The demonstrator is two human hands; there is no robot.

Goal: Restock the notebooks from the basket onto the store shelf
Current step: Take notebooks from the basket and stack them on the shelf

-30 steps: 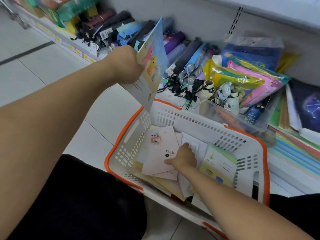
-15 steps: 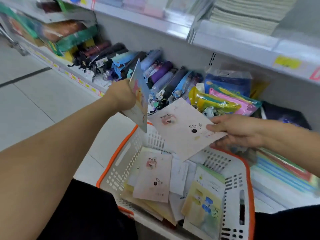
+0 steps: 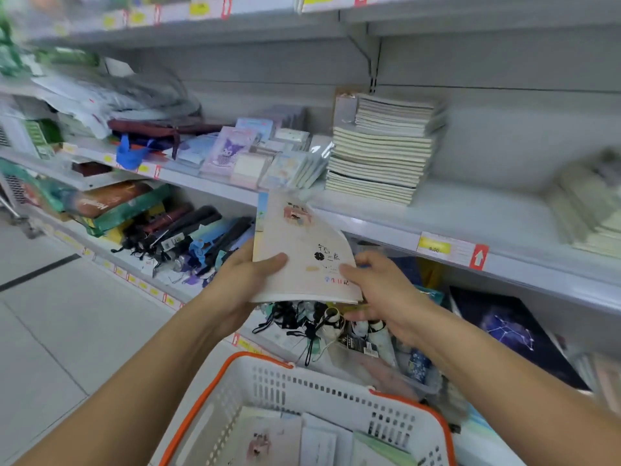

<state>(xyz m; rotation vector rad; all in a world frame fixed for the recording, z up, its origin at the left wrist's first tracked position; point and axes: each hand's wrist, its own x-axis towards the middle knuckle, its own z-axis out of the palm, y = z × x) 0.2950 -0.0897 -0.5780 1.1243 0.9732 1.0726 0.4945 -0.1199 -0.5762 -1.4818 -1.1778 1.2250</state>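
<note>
Pale notebooks [image 3: 302, 250] pinched at near edge by left hand [image 3: 242, 280] and right hand [image 3: 379, 287], both grips closed on them, long axis aimed up-forward at shelf [image 3: 470, 220] just beyond, above basket [image 3: 302, 388].

Both bare forearms reach forward and up from the lower corners of the view, converging at the centre. The left hand [image 3: 245, 280] grips the pale, thin paper notebooks [image 3: 302, 250] from beneath, thumb laid flat across the cover. The right hand [image 3: 379, 290] holds their right edge, thumb on top and fingers curled underneath.
</note>
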